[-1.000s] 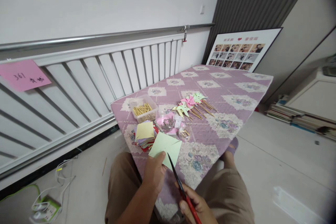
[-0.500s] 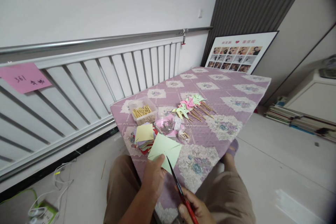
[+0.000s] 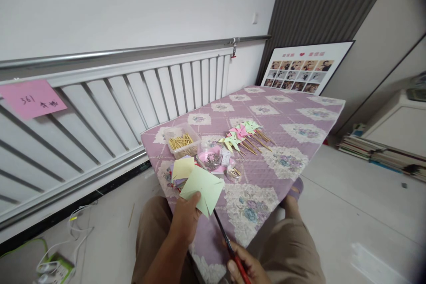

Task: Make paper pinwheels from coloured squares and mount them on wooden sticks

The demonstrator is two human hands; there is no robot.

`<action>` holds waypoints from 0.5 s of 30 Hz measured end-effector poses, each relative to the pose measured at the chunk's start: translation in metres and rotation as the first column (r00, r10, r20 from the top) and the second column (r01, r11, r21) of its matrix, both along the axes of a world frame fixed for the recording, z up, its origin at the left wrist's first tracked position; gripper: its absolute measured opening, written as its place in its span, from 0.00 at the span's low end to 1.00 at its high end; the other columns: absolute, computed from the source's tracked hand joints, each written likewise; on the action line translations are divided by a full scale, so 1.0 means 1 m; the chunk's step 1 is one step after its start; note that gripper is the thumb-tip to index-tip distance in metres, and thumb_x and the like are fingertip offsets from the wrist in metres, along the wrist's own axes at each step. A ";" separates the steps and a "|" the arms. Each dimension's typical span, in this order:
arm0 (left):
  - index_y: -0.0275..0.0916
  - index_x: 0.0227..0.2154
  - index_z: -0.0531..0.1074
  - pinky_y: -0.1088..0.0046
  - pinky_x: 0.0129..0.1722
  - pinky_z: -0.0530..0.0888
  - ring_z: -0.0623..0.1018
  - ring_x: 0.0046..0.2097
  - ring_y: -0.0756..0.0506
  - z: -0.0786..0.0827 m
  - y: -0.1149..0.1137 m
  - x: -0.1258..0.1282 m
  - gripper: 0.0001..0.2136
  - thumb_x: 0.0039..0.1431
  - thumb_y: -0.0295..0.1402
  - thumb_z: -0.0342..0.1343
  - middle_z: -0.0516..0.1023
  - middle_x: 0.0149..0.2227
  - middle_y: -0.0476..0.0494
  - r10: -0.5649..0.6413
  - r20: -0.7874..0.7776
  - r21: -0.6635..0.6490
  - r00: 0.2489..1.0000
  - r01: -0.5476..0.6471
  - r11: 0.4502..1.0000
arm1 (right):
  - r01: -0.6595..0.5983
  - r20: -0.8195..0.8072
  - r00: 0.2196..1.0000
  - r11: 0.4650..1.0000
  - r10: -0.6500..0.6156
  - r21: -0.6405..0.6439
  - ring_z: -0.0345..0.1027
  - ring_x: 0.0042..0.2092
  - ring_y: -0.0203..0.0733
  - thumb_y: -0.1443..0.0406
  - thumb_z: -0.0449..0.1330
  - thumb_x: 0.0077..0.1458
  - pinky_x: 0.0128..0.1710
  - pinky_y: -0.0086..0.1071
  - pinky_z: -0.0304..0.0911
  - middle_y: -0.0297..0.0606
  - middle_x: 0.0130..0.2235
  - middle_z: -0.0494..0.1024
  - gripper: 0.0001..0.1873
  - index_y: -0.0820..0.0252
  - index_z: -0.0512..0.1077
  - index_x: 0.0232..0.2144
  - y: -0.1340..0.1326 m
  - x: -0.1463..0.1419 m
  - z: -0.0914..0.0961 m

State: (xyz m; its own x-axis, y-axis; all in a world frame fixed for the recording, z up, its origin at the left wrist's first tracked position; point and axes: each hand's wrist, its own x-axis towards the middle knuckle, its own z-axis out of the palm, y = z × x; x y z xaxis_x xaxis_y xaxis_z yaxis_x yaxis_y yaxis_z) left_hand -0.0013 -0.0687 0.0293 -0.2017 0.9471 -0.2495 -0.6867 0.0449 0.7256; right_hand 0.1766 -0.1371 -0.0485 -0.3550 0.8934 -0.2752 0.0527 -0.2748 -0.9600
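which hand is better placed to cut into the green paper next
Likely the right hand: it grips the scissors, whose tips are close to the green paper, near its lower corner. The left hand is busy holding that paper.

Bears, on a flowered tablecloth (image 3: 269, 110), a clear box (image 3: 188, 151); just in front of that box, a paper stack (image 3: 183, 168); right of it, a pink tray (image 3: 218, 169), round tub (image 3: 234, 180) and pinwheels (image 3: 238, 132).

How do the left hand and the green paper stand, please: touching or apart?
Touching: the head view shows the left hand holding the green paper, its thumb lying over the paper's edge.
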 end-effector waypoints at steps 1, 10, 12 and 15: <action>0.38 0.45 0.72 0.68 0.41 0.75 0.78 0.44 0.41 0.001 -0.001 -0.003 0.21 0.46 0.32 0.64 0.79 0.45 0.39 -0.034 -0.005 -0.008 0.999 0.034 0.999 | 0.021 -0.014 1.000 0.998 -0.022 -0.062 0.55 0.21 0.31 0.42 0.59 0.46 0.20 0.24 0.53 0.30 0.24 0.65 0.37 0.59 0.69 0.51 0.000 0.001 -0.001; 0.32 0.39 0.76 0.70 0.31 0.71 0.77 0.31 0.44 -0.007 -0.016 -0.017 0.17 0.45 0.35 0.64 0.81 0.34 0.38 -0.525 -0.220 -0.088 0.822 0.519 0.850 | 0.272 -0.276 0.908 0.944 -0.316 -0.187 0.56 0.18 0.29 0.47 0.62 0.48 0.15 0.21 0.52 0.29 0.22 0.69 0.34 0.57 0.62 0.53 0.020 0.003 0.043; 0.33 0.41 0.77 0.70 0.32 0.71 0.77 0.32 0.44 -0.007 -0.018 -0.018 0.17 0.47 0.35 0.63 0.81 0.34 0.38 -0.605 -0.282 -0.104 0.745 0.603 0.791 | 0.265 -0.320 0.898 0.952 -0.302 -0.154 0.57 0.18 0.30 0.51 0.64 0.49 0.16 0.23 0.54 0.27 0.21 0.68 0.33 0.56 0.62 0.53 0.024 0.001 0.053; 0.34 0.42 0.77 0.72 0.31 0.70 0.76 0.32 0.44 -0.005 -0.021 -0.017 0.17 0.49 0.36 0.61 0.80 0.33 0.39 -0.663 -0.362 -0.152 0.656 0.660 0.736 | 0.230 -0.409 0.871 0.962 -0.271 -0.148 0.68 0.28 0.37 0.58 0.67 0.47 0.27 0.28 0.65 0.33 0.31 0.75 0.32 0.54 0.62 0.53 0.026 -0.006 0.062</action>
